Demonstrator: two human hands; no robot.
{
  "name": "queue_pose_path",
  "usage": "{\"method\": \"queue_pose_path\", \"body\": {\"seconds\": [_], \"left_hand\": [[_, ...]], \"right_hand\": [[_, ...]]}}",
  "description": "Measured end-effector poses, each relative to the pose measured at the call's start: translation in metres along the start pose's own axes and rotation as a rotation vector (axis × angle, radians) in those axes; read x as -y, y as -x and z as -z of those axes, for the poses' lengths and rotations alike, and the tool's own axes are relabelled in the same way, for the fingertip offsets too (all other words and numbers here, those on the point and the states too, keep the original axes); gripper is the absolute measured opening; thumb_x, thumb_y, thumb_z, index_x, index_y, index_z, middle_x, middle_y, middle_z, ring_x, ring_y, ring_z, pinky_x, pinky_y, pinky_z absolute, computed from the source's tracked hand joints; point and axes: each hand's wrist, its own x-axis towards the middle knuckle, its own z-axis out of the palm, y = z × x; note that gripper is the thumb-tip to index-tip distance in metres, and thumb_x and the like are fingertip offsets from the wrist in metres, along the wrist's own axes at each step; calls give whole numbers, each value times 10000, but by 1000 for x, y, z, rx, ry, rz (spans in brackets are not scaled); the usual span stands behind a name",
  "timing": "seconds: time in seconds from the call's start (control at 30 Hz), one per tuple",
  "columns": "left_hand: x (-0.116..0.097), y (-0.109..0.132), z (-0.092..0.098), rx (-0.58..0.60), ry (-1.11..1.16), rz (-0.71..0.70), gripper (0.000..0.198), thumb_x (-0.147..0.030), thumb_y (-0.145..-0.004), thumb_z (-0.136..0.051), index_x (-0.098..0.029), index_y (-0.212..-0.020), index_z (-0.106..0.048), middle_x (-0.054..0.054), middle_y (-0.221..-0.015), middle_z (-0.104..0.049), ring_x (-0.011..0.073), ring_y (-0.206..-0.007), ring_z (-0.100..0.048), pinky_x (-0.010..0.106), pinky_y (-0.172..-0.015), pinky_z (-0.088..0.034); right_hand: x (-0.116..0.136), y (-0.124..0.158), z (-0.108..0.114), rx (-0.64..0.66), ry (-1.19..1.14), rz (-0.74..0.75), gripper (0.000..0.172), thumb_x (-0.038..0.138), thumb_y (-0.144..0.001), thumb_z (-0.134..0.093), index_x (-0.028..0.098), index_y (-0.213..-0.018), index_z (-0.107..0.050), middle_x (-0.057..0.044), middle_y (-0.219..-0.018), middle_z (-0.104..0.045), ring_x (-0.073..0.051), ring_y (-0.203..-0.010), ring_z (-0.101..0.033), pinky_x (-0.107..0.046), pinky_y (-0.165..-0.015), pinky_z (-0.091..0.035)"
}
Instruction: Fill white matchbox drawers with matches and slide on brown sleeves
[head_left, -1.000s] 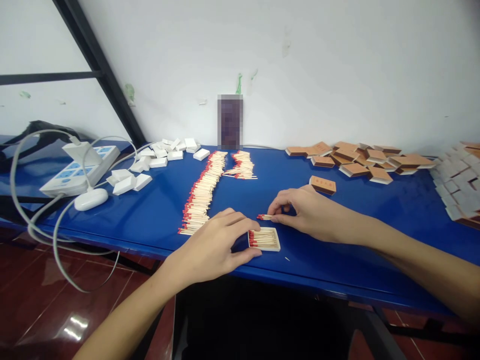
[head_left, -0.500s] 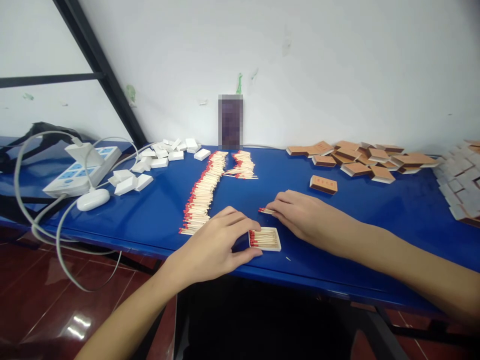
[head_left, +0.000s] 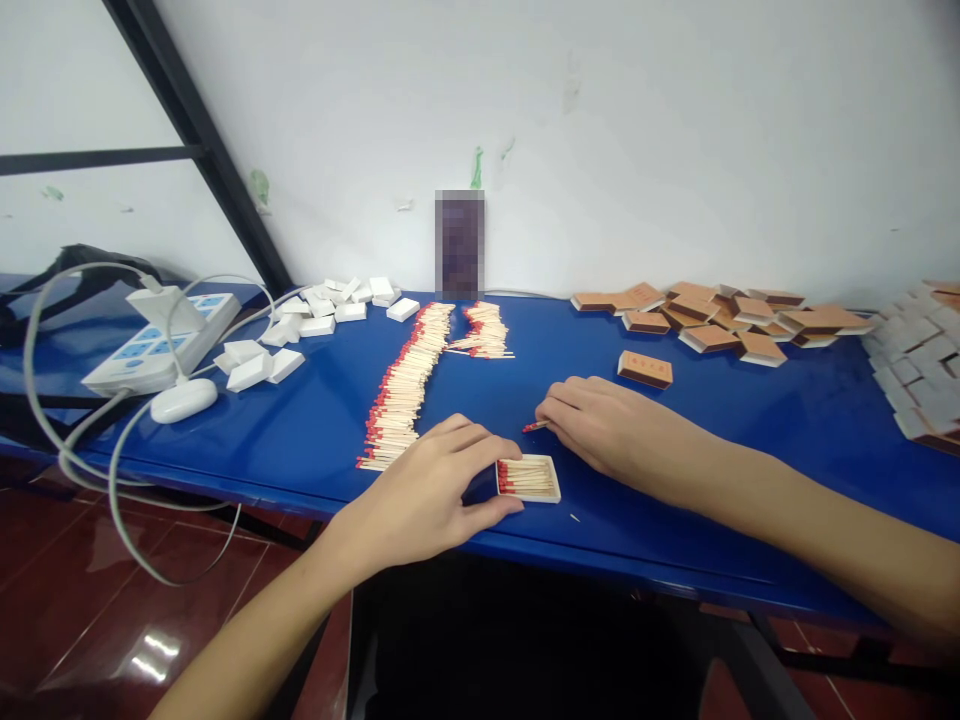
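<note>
My left hand [head_left: 442,480] grips the left end of a small white matchbox tray [head_left: 557,478] between thumb and forefinger, near the table's front edge. Inside the tray lie red-headed matches [head_left: 529,475], heads to the left. Just beyond it, my right hand [head_left: 581,415] is closed in a pinch on a few matches [head_left: 535,426]; their red heads stick out to the left of the fingertips, and the rest is hidden. A long row of matches [head_left: 409,380] lies beyond my left hand, with a smaller heap of matches [head_left: 487,332] to its right.
One orange-brown matchbox sleeve [head_left: 645,369] lies apart from a pile of sleeves [head_left: 712,310] at the back right. White trays [head_left: 319,310] are scattered back left, beside a power strip [head_left: 165,340] with cables. Stacked boxes [head_left: 919,360] stand far right.
My right hand has shifted slightly, and fewer match heads now show at its fingertips. The tray holds more matches along its far side. My left hand stays on the tray.
</note>
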Motion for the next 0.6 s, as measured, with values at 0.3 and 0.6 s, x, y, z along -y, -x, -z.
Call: {"method": "queue_pose_path", "body": {"seconds": [0.3,0.6], "left_hand": [[0,1,0,0,-11,14,327,-338,-924,-675,-222,-1214,-578,34,-1049,-651,208,-992,-570,331,-875,-484],[-1,3,0,-10,-5,59,384,-345,-910,-690,-237,-1253,-559,43,-1089,-640,215,-1024,-591,342,-877,-507]], "right_hand": [[1,2,-2,19,-18,4,189,91,-973,-431,140,-901,-598,-68,-853,-584,-203,-738,-478,-325,-707,-334],[2,2,10,96,-65,19,284,154,-1019,-366,150,-865,-605,-71,-841,-595,-207,-725,-485,-332,-675,-305]]}}
